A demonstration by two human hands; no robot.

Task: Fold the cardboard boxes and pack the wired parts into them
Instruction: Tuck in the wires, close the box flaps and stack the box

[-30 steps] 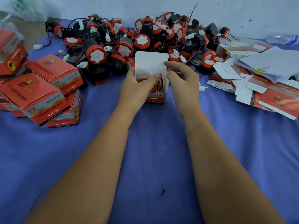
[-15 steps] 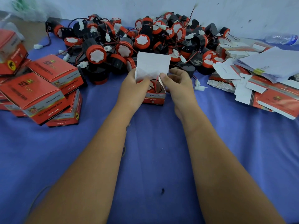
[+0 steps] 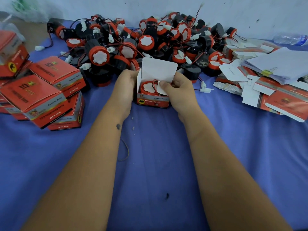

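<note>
Both hands grip the open box (image 3: 153,99) in the middle of the desk (image 3: 150,164): my left hand (image 3: 124,87) curls round its left wall, and my right hand (image 3: 179,90) pinches the small white side flap (image 3: 160,88) between thumb and fingers, bent inward over the opening. Inside sits one red part (image 3: 148,87), its white face up and a red wire looped over it. The big white lid (image 3: 158,70) stands upright at the back.

Just behind the box, along the far edge, lies the heap of loose parts (image 3: 150,42), black and red with tangled wires and white plugs; it touches the lid's back. A stray plug (image 3: 204,89) lies just beside my right hand. Toward the left edge sit the closed boxes (image 3: 43,90), stacked and tilted. Toward the right edge lie flat cartons (image 3: 275,90) in a loose spread, with clipped papers (image 3: 280,64) on top. A bottle (image 3: 290,39) lies at the far right corner. A rubber band (image 3: 124,150) rests near my left forearm.
</note>
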